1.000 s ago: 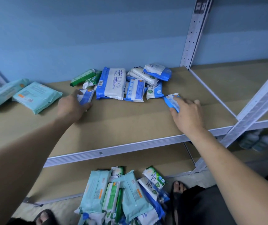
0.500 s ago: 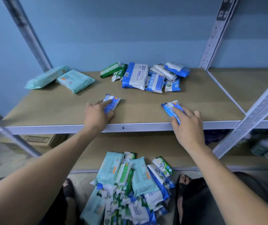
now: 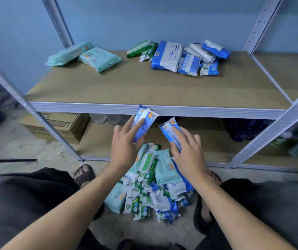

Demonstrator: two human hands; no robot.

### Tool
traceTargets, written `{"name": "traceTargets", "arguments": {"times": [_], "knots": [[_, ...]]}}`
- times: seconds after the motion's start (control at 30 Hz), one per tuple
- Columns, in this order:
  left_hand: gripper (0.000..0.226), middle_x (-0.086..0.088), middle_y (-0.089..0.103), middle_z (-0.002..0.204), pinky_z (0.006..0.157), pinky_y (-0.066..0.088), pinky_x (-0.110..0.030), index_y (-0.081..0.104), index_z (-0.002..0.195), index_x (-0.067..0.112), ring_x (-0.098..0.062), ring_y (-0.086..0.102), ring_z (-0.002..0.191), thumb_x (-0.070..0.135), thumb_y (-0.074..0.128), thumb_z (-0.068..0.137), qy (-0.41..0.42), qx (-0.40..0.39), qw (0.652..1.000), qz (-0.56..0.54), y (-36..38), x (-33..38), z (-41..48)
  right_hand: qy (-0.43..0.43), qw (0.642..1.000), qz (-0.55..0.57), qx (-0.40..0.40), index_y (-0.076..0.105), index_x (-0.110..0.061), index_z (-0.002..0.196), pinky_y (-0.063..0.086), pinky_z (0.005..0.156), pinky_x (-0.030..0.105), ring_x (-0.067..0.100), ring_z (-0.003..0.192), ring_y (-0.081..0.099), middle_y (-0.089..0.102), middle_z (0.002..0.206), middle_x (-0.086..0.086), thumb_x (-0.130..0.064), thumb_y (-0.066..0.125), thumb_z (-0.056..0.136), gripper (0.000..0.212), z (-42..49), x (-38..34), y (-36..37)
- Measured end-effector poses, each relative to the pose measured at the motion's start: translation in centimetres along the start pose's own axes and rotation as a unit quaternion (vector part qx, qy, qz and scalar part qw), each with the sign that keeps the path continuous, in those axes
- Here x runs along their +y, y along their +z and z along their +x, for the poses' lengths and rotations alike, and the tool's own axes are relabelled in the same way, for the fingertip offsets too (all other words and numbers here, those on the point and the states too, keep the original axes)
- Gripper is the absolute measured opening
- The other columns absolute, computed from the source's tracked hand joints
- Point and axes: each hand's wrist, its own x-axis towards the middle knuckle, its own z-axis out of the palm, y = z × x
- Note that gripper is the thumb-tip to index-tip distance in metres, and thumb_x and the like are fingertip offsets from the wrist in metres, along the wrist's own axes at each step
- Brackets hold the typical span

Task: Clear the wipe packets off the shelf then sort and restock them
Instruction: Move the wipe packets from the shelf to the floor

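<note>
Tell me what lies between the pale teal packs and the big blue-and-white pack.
Head view: green wipe packets and a bare strip of brown shelf board.

Upper shelf board (image 3: 144,91): two teal packs (image 3: 90,57) lie touching at ten o'clock, and a jumbled heap of blue, white and green packets (image 3: 177,56) sits at one o'clock by the back edge. The lower board (image 3: 207,141) carries a cardboard box (image 3: 58,125) at nine o'clock. On the floor (image 3: 27,147), a pile of packets (image 3: 150,188) sprawls at six o'clock.
</note>
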Motion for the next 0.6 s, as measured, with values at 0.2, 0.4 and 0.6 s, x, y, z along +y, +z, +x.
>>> {"name": "traceTargets", "arguments": {"times": [0.2,0.4,0.6], "knots": [[0.043,-0.006,0.053,0.147,0.087,0.047,-0.041,0.059,0.139,0.027,-0.025,0.037,0.088,0.034,0.064,0.096,-0.068,-0.124,0.99,-0.007,3.6,-1.6,-4.7,0.097,0.982,-0.028,-0.162,0.049,-0.021,0.146,0.045,0.095,0.043,0.031,0.108,0.046,0.057,0.139,0.001,-0.02,0.057,0.097,0.049,-3.8,2.7,3.6],[0.046,-0.005,0.045,0.154,0.103,0.035,-0.036,0.05,0.147,0.031,-0.031,0.042,0.119,0.034,0.056,0.101,-0.169,-0.238,0.957,-0.007,7.7,-3.4,-7.8,0.211,0.939,-0.032,-0.269,0.045,-0.023,0.148,0.045,0.097,0.043,0.036,0.116,0.048,0.061,0.133,0.008,-0.021,0.052,0.097,0.052,-5.5,4.8,7.2],[0.05,-0.004,0.043,0.155,0.1,0.041,-0.04,0.045,0.15,0.027,-0.032,0.043,0.117,0.034,0.053,0.102,-0.197,-0.254,0.947,0.004,11.7,-4.2,-7.1,0.212,0.928,-0.053,-0.301,0.041,-0.02,0.151,0.039,0.101,0.041,0.035,0.119,0.047,0.058,0.137,0.009,-0.026,0.049,0.101,0.051,-4.8,5.1,10.9]]}}
